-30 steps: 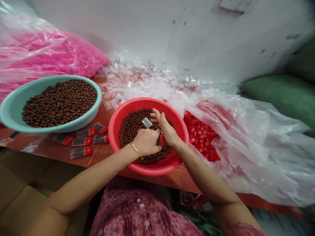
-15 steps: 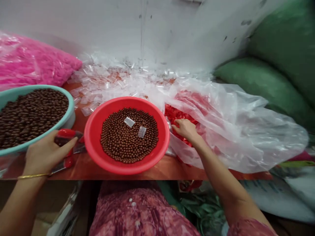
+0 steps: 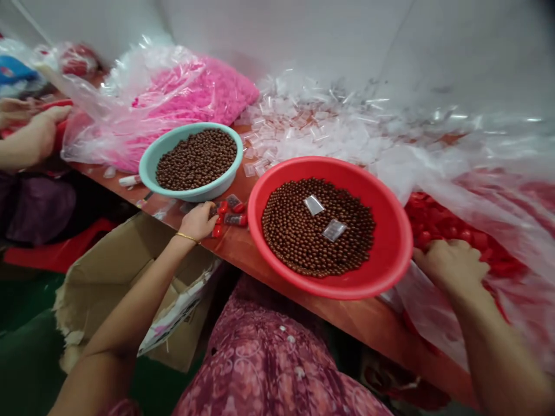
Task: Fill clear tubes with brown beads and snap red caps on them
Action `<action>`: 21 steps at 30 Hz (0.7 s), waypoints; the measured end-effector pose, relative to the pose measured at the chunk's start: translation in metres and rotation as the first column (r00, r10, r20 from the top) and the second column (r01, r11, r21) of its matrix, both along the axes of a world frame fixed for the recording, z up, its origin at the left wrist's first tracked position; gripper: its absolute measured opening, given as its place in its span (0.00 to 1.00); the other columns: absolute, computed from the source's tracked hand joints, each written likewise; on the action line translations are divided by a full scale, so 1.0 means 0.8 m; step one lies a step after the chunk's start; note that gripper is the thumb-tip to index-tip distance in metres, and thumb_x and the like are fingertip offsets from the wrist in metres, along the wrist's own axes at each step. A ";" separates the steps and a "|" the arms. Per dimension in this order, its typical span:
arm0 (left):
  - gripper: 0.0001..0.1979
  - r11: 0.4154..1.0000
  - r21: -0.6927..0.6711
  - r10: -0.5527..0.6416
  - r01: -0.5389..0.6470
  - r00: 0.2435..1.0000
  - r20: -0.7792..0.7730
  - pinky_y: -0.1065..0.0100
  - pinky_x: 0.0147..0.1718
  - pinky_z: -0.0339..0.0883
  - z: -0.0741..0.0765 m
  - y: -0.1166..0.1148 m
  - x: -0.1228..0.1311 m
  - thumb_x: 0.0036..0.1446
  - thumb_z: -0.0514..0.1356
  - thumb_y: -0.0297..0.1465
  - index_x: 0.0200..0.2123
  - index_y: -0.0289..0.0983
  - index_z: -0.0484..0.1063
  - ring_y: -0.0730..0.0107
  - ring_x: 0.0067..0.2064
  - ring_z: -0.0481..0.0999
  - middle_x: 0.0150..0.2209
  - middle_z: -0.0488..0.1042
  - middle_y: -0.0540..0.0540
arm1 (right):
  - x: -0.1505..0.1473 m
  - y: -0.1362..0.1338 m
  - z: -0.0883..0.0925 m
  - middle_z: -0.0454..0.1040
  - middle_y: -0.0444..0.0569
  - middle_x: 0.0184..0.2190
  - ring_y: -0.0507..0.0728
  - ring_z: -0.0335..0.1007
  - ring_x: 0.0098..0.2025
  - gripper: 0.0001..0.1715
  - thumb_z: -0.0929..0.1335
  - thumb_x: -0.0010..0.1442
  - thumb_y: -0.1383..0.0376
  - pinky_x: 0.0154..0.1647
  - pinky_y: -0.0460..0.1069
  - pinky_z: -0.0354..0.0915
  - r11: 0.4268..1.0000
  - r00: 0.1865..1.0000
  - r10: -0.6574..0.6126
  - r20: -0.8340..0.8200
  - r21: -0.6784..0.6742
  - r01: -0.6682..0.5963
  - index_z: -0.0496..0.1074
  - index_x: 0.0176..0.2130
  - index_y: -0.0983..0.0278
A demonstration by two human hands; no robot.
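Note:
My left hand (image 3: 198,221), with a gold bracelet at the wrist, lies at the table's near edge with its fingers curled over a small cluster of filled red-capped cases (image 3: 229,216). My right hand (image 3: 451,263) is buried in a heap of red caps (image 3: 437,222) inside a clear plastic bag, fingers curled down into them. Between the hands stands a red bowl (image 3: 392,254) of small brown balls (image 3: 299,237). Two empty clear cases (image 3: 313,204) lie on top of the balls.
A teal bowl (image 3: 150,167) of brown balls stands behind my left hand. A bag of pink pieces (image 3: 195,92) and a pile of clear cases (image 3: 312,127) lie by the wall. An open cardboard box (image 3: 130,254) sits below the table edge. Another person's hand (image 3: 39,130) is at far left.
The view has swung left. Both hands left the red bowl: the left went out to the filled cases beside the teal bowl, the right into the bag of red caps.

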State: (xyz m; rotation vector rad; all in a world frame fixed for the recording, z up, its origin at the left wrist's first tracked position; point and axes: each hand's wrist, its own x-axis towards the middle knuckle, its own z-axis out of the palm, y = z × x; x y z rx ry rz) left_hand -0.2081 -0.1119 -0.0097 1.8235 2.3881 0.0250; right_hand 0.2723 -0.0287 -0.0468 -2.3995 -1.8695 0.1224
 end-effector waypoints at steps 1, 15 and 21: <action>0.19 0.998 0.033 -0.054 0.055 0.998 -0.033 0.60 0.46 0.65 -0.001 0.001 0.005 0.55 0.51 0.34 0.49 0.31 0.64 0.55 0.51 0.70 0.49 0.70 0.35 | -0.004 -0.004 0.004 0.65 0.74 0.47 0.79 0.60 0.53 0.22 0.62 0.56 0.58 0.43 0.70 0.59 0.996 0.996 -0.050 0.076 -0.064 0.055 0.75 0.38 0.72; 0.14 0.693 0.043 -0.717 0.719 0.694 -0.061 0.65 0.42 0.66 0.072 0.078 0.202 0.58 0.48 0.32 0.42 0.40 0.72 0.63 0.44 0.73 0.40 0.76 0.45 | 0.011 -0.017 0.004 0.72 0.60 0.45 0.66 0.67 0.49 0.19 0.58 0.61 0.63 0.46 0.59 0.57 0.968 0.970 0.153 0.190 -0.229 -0.108 0.67 0.48 0.67; 0.22 0.742 -0.249 -0.622 0.623 0.778 0.092 0.61 0.44 0.67 0.026 0.120 0.290 0.56 0.51 0.43 0.40 0.32 0.74 0.54 0.47 0.74 0.42 0.76 0.36 | 0.009 -0.018 0.005 0.72 0.62 0.46 0.67 0.67 0.49 0.22 0.60 0.59 0.61 0.46 0.60 0.55 0.969 0.959 0.148 0.241 -0.229 -0.092 0.65 0.51 0.67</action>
